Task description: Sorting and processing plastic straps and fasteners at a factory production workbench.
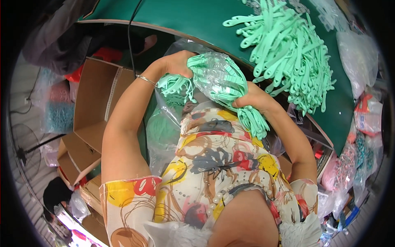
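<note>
Between my two hands is a thick bundle of mint-green plastic handles (236, 76), partly wrapped in clear plastic film (214, 78). My left hand (177, 64) is closed round its left end, and loose handle tips stick out below that wrist. At the right end, my right hand (255, 99) grips the bundle, with handle ends hanging beneath it. The bundle is held in front of my body, off the table. Beneath my left hand, a clear plastic bag (162, 127) has more mint-green pieces in it.
A large heap of the same mint-green handles (284, 53) lies on the green table (185, 16). Open cardboard boxes (92, 99) stand at my left. A black cable (131, 41) hangs down there. Filled clear bags (358, 61) line the right side. Another person's sleeve (53, 45) shows far left.
</note>
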Demonstrator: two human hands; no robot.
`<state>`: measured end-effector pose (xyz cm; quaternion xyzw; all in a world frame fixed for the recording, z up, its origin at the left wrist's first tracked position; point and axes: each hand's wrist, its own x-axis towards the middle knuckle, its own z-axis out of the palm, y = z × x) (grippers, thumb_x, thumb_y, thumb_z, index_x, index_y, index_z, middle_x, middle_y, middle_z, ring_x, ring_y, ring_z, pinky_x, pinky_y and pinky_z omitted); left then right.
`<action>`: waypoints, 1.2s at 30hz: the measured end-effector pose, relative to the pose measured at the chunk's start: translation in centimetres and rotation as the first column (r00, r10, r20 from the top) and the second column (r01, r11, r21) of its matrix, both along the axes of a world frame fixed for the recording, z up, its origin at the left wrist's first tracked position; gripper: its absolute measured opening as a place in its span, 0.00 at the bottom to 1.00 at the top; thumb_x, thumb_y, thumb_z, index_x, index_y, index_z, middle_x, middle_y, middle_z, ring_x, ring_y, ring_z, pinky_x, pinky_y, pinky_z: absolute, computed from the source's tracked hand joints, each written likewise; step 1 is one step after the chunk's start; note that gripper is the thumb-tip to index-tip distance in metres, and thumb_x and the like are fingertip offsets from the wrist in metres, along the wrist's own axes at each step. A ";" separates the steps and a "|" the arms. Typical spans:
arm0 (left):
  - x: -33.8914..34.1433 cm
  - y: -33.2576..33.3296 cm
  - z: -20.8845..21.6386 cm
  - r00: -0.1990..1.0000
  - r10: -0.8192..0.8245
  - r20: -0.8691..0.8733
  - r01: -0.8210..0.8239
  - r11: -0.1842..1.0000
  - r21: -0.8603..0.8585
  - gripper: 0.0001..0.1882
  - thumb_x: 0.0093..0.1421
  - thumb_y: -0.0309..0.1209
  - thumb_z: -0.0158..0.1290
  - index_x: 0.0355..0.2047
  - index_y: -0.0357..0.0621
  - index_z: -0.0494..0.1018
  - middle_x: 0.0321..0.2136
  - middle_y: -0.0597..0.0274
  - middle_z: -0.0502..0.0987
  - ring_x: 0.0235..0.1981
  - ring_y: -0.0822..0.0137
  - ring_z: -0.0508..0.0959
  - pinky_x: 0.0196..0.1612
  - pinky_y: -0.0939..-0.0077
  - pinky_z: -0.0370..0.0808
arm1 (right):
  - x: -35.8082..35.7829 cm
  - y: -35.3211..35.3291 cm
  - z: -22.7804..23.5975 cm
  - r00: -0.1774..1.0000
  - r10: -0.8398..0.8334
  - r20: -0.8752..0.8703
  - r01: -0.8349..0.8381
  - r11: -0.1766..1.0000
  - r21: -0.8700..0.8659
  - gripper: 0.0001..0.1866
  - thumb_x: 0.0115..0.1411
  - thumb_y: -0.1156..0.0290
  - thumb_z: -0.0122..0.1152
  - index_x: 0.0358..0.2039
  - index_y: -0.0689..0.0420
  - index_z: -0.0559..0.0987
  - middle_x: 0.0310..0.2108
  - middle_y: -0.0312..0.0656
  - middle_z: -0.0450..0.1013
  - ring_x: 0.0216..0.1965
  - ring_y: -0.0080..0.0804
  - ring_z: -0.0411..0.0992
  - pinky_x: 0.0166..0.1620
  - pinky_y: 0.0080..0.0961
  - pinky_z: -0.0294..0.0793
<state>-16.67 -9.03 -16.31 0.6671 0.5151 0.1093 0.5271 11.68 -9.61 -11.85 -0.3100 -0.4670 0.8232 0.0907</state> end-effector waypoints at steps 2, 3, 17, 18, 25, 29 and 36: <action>-1.2 -0.4 -1.1 0.996 0.084 -0.013 -0.084 0.996 0.003 0.22 0.32 0.26 0.55 0.33 0.32 0.71 0.27 0.54 0.76 0.28 0.64 0.75 0.34 0.74 0.72 | -1.4 0.7 -0.4 0.995 0.067 0.072 -0.068 0.998 0.015 0.26 0.35 0.79 0.59 0.41 0.66 0.72 0.36 0.40 0.72 0.36 0.26 0.69 0.42 0.22 0.67; -1.4 -0.5 -1.3 0.992 0.118 -0.035 -0.119 0.992 -0.034 0.23 0.32 0.26 0.55 0.34 0.31 0.71 0.28 0.52 0.76 0.30 0.63 0.75 0.35 0.74 0.72 | -2.1 0.8 -0.8 0.994 0.050 0.094 -0.051 0.999 0.005 0.25 0.34 0.78 0.59 0.39 0.66 0.73 0.33 0.41 0.72 0.33 0.26 0.70 0.40 0.22 0.68; -2.0 -0.6 -15.1 0.920 0.366 -0.140 -0.388 0.901 -0.194 0.23 0.43 0.30 0.54 0.41 0.32 0.69 0.39 0.45 0.73 0.41 0.58 0.72 0.44 0.69 0.67 | -5.7 3.0 -5.8 0.980 0.058 0.193 -0.023 0.983 -0.181 0.18 0.36 0.80 0.57 0.34 0.69 0.74 0.28 0.45 0.72 0.27 0.31 0.71 0.32 0.25 0.71; -0.3 -1.2 -11.8 0.908 0.419 -0.022 -0.405 0.862 -0.306 0.27 0.42 0.34 0.58 0.42 0.32 0.68 0.40 0.47 0.73 0.40 0.62 0.71 0.44 0.71 0.66 | -5.4 3.3 -6.1 0.975 0.061 0.212 -0.028 0.987 -0.156 0.18 0.36 0.80 0.57 0.33 0.69 0.74 0.28 0.45 0.72 0.28 0.31 0.71 0.33 0.23 0.70; 2.6 -9.3 -13.9 0.424 0.851 0.309 -0.738 0.523 -0.427 0.23 0.50 0.32 0.51 0.48 0.41 0.66 0.44 0.58 0.70 0.44 0.66 0.68 0.47 0.74 0.65 | -10.3 3.6 -6.4 0.824 0.327 0.463 -0.488 0.825 0.286 0.20 0.32 0.72 0.62 0.28 0.68 0.75 0.28 0.51 0.73 0.31 0.37 0.72 0.36 0.25 0.70; 1.8 -11.8 -9.2 0.479 0.877 -0.047 -0.827 0.432 -0.359 0.23 0.49 0.32 0.54 0.47 0.45 0.67 0.42 0.59 0.73 0.41 0.66 0.71 0.46 0.74 0.66 | -14.0 3.2 -8.2 0.600 0.449 0.662 -0.771 0.544 0.331 0.21 0.31 0.67 0.65 0.25 0.69 0.76 0.29 0.58 0.72 0.32 0.46 0.73 0.36 0.30 0.72; -3.5 -18.4 -25.9 0.451 0.887 -0.096 -0.738 0.310 -0.600 0.32 0.42 0.35 0.60 0.50 0.45 0.64 0.44 0.53 0.71 0.44 0.64 0.71 0.46 0.74 0.67 | -19.2 4.0 -10.6 0.294 0.622 0.726 -0.955 0.222 0.197 0.22 0.31 0.64 0.64 0.23 0.72 0.76 0.26 0.56 0.73 0.28 0.41 0.74 0.33 0.30 0.71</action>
